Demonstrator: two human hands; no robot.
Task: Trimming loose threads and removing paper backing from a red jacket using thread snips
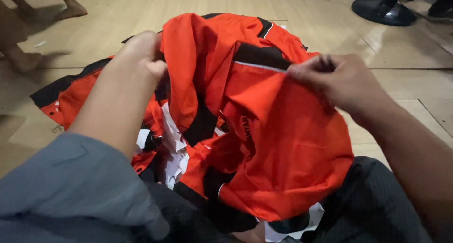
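An orange garment with black panels and thin white piping is lifted in front of me over a heap of similar orange and black pieces on the floor. My left hand is closed on a fold of the orange garment at its upper left. My right hand pinches the garment's edge at the white piping, upper right. The cloth hangs between both hands and drapes over my lap. White paper tags show among the pieces below.
The wooden floor surrounds the heap. Another person's bare feet stand at the upper left. A round black stand base sits at the upper right. My dark trousers fill the bottom right.
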